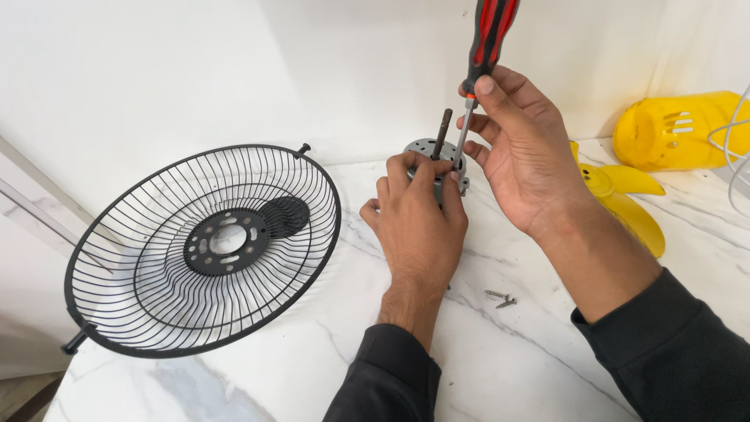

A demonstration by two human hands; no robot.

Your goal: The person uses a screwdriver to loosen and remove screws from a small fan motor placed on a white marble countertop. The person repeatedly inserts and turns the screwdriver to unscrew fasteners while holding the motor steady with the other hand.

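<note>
A grey metal fan motor (423, 147) with a dark upright shaft (443, 133) stands on the white marble counter (500, 359). My left hand (416, 223) wraps around the motor from the near side. My right hand (522, 152) holds a screwdriver with a red and black handle (489, 37); its shaft (462, 139) points down onto the motor's right edge, beside the motor shaft. The motor's lower part is hidden behind my left hand.
A black wire fan guard (205, 248) leans tilted at the left. Two loose screws (500, 298) lie on the counter between my forearms. Yellow fan blades (629, 207) and a yellow plastic housing (676, 131) sit at the right, near a white wall.
</note>
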